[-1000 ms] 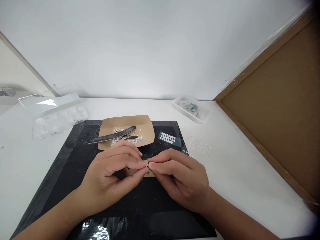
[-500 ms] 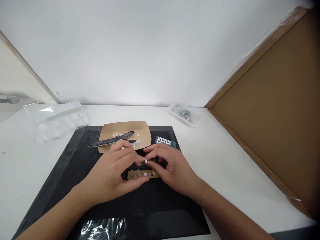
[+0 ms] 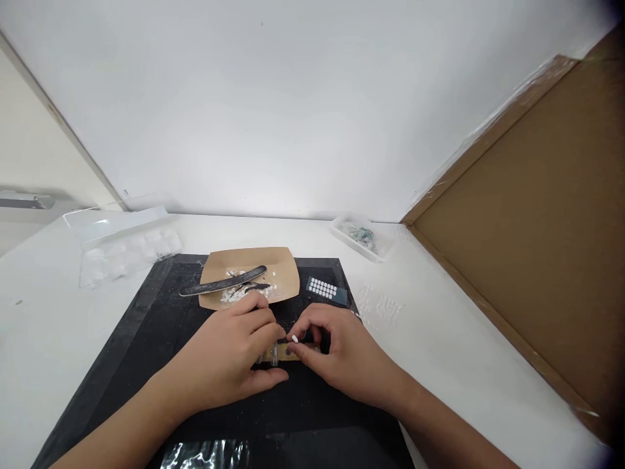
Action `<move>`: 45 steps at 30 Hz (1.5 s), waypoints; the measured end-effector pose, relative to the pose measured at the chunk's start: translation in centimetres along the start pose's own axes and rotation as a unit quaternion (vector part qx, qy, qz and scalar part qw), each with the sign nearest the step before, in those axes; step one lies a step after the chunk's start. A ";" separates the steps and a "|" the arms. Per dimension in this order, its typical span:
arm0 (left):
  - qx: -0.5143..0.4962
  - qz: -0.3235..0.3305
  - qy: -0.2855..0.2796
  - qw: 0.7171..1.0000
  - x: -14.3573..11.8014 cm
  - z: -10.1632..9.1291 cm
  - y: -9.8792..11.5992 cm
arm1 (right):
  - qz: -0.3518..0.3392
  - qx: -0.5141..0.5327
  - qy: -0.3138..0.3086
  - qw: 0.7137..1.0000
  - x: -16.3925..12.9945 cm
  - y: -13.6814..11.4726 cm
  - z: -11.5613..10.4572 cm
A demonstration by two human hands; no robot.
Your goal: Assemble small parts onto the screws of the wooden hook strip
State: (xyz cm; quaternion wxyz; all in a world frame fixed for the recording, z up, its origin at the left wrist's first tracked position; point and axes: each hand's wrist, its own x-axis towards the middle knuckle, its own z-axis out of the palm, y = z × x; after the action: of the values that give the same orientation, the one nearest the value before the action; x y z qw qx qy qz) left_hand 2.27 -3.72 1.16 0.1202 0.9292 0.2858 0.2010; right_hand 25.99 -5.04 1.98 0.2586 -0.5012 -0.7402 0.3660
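white bead (image 3: 295, 339) pinched by right hand (image 3: 342, 358).

Two bare forearms are seen, without sleeves. No ring, watch or glove is worn on the left hand (image 3: 229, 361) or the right hand (image 3: 342, 358).

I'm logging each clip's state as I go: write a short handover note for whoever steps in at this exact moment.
Left hand: rests on the black mat, fingers steadying a small brown strip.
Right hand: pinches a tiny white piece just above the strip.
Behind: brown paper tray with white bits and a dark nail file; sheet of white dots to its right.
Done: cannot tell how many pieces sit on the strip, since the hands hide most of it.
Left: the white piece is not yet set down.
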 end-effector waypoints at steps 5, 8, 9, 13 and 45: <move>-0.005 -0.014 -0.012 1.000 0.1 0.2 0.0 | -0.033 -0.036 -0.017 0.999 -0.4 -0.2 0.5; -0.002 -0.012 -0.016 1.000 0.2 0.3 -0.1 | -0.056 -0.066 -0.020 0.996 -0.4 0.1 0.9; 0.002 -0.013 -0.016 1.000 0.1 0.4 -0.1 | -0.060 -0.072 -0.023 0.995 -0.4 0.3 1.1; 0.010 -0.021 -0.020 1.000 0.0 0.5 -0.1 | -0.060 -0.090 -0.021 0.994 -0.2 0.7 1.4; -0.046 -0.085 -0.055 0.994 0.1 0.0 0.2 | -0.004 -0.159 -0.057 0.986 0.0 0.8 -0.7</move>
State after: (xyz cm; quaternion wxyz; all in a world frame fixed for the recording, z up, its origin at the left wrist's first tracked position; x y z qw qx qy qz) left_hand 2.45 -3.82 1.25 0.1947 0.9046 0.3477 0.1513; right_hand 26.97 -4.63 1.78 0.1346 -0.5109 -0.8048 0.2707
